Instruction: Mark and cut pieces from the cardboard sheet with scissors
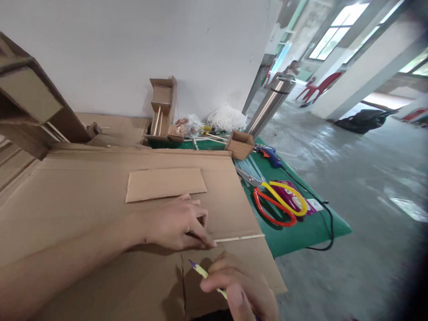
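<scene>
My left hand rests on a large sheet of cardboard, its fingers curled and closed. Its fingertips press one end of a thin wooden stick, which lies flat and reaches the sheet's right side. In my right hand, lower and nearer to me, a yellow pencil with a dark purple tip is pinched between thumb and fingers. The tip points up and left, apart from the stick. Just beyond my left hand lies a loose cardboard rectangle.
Scissors with red and yellow handles lie on the green table, beside a blue glue gun and its cord. A steel flask, a small cardboard box and cardboard structures stand at the back by a wall.
</scene>
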`<state>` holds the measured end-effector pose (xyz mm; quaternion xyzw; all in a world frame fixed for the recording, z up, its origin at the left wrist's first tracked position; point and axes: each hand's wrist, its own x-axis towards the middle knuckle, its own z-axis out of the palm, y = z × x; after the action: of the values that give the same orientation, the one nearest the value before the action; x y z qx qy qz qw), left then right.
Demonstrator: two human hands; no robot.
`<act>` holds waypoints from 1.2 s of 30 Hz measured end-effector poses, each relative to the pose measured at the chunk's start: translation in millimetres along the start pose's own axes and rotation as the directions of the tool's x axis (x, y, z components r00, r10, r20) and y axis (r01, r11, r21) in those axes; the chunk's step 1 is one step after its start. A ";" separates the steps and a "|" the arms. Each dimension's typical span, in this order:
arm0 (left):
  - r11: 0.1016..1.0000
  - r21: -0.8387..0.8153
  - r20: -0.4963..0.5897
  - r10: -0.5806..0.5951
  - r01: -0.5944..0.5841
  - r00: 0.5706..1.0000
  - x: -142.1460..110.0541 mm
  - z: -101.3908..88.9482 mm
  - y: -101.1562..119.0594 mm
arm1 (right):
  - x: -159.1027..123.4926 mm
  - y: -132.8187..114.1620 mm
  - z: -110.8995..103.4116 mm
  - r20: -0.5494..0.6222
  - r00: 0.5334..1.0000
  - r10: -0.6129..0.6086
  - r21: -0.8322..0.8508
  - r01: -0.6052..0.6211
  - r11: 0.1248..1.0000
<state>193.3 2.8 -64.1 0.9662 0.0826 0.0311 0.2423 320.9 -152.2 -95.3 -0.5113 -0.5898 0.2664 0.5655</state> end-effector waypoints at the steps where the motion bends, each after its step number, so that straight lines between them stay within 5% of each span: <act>1: 1.000 -0.001 -0.003 0.003 -0.003 1.000 0.0 0.1 -0.4 | 0.5 0.0 2.3 -0.020 0.997 0.068 -0.005 -0.068 0.998; 5: 1.000 -0.008 -0.023 0.009 -0.009 1.000 -0.7 1.9 -2.6 | -3.1 -0.8 9.9 -0.114 0.937 0.331 -0.118 -0.343 0.932; 15: 1.000 -0.002 -0.011 0.000 0.000 1.000 -1.4 0.3 -1.3 | -1.5 8.4 17.2 -0.150 0.966 0.210 -0.229 -0.240 0.943; 36: 1.000 0.011 -0.004 0.019 -0.019 1.000 0.2 2.2 -2.4 | 5.7 0.5 -2.2 -0.259 0.909 0.326 -0.258 -0.391 0.884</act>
<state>193.3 3.9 -67.2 0.9682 0.0741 0.0350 0.2366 324.0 -147.5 -93.0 -0.7176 -0.4558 0.2180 0.4793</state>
